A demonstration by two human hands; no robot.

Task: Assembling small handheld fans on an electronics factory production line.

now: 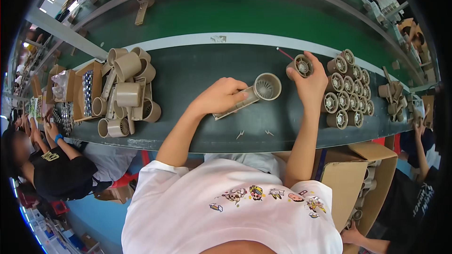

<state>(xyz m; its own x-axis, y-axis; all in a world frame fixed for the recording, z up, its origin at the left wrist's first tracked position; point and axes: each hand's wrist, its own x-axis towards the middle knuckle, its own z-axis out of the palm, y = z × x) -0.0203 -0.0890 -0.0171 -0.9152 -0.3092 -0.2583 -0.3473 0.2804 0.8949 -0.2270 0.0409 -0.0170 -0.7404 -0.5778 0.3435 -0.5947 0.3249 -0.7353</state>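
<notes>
My left hand (220,95) is closed around the handle of a tan plastic dryer-like housing (267,87). The housing lies on the dark bench, its round barrel pointing up and a ribbed grille visible inside. In my right hand (310,77), a small tan cylindrical fan unit (302,66) is gripped between thumb and fingers, just right of the barrel and apart from it. Its spoked face shows, and a thin red wire (285,53) with a white end sticks out to the upper left. Two small pale forked pieces (240,134) lie near the bench's front edge.
Rows of similar fan units (347,87) stand to the right. A pile of tan housings (128,93) sits left, beside a cardboard box of small dark parts (87,89). Beyond a white rail runs a green conveyor (212,11). An open carton (346,183) stands lower right; co-workers flank me.
</notes>
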